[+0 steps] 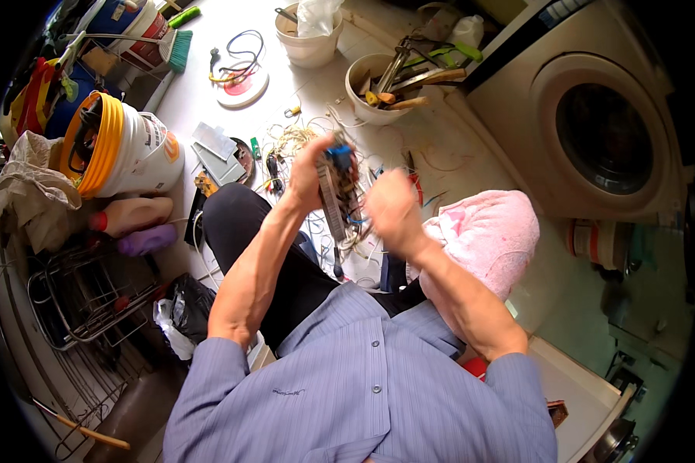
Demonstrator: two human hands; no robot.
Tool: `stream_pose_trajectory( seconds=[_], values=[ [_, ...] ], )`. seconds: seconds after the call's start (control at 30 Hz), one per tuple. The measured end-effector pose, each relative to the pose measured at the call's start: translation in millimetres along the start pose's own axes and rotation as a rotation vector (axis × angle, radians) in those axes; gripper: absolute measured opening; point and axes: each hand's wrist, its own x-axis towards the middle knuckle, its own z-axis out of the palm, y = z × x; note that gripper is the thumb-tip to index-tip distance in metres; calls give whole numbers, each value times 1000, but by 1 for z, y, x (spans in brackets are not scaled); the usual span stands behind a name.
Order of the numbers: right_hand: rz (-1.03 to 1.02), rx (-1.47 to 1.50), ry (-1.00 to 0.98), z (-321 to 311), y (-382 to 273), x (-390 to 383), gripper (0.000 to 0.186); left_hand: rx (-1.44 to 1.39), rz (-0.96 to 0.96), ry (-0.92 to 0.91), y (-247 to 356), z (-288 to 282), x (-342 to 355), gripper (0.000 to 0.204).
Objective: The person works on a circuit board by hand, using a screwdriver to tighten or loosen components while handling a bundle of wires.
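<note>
Raised in front of my knees, my left hand (307, 177) is wrapped round an electronic unit (332, 204). It has a long grey ribbed edge, a blue part near the top, and wires hanging below. Just right of it, my right hand (394, 210) is curled closed and slightly blurred; whatever its fingers hold is hidden. A tangle of pale wires (295, 143) lies on the floor beyond my hands. Over my right knee is a pink towel (490, 235).
A white bucket of tools (363, 108) stands ahead, near another white bucket (309, 52). A coiled cable (243, 65) rests on a round white lid. At left are a yellow-rimmed bucket (147, 154) and a wire rack (93, 309); at right, a front-loading washing machine (510, 108).
</note>
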Motion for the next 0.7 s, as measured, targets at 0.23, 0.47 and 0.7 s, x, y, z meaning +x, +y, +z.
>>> stream_pose_trajectory(
  seconds=[0.23,0.47,0.7],
  values=[
    [-7,3,-152,11,-12,-21,12,31,-5,4,-12,-10,6,55],
    [-78,-279,-94,23,-5,-30,13,66,17,14,-7,0,-4,54],
    [-31,159,-177,20,-68,-13,13,-6,-41,16,-16,1,3,51]
  ],
)
